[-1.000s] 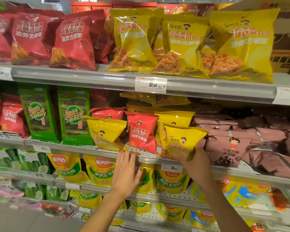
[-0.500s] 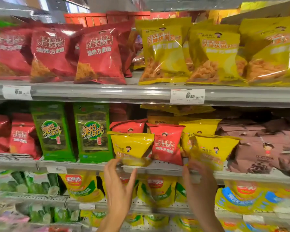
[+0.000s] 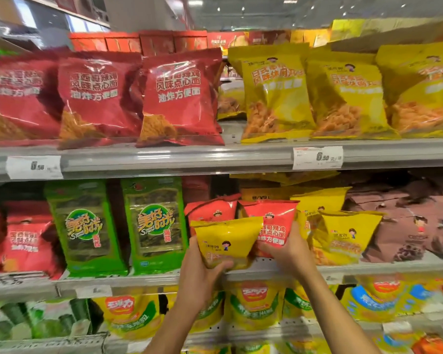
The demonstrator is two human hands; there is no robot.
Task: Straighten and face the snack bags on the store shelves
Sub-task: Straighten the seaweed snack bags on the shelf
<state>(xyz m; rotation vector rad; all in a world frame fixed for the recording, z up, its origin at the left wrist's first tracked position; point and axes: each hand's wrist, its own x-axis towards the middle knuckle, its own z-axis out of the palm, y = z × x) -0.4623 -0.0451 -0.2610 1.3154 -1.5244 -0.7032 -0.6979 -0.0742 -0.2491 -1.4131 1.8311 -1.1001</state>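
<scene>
My left hand point(image 3: 198, 279) grips a small yellow snack bag point(image 3: 226, 240) from below at the front of the middle shelf point(image 3: 149, 278). Beside it, my right hand point(image 3: 290, 254) holds the lower right side of a small red snack bag point(image 3: 269, 223). The yellow bag overlaps the red one's left side. Another red bag point(image 3: 212, 210) stands behind them. To the right sit two more small yellow bags point(image 3: 345, 236), leaning slightly.
Large red bags point(image 3: 179, 98) and large yellow bags point(image 3: 274, 95) fill the top shelf. Green seaweed packs point(image 3: 154, 226) and red bags point(image 3: 26, 238) stand left on the middle shelf, brown bags point(image 3: 407, 226) right. Yellow corn-snack bags point(image 3: 251, 305) hang below.
My left hand rose and took hold of the yellow bag. My right hand left the right yellow bag and moved left onto the red bag. The view shifted closer and upward.
</scene>
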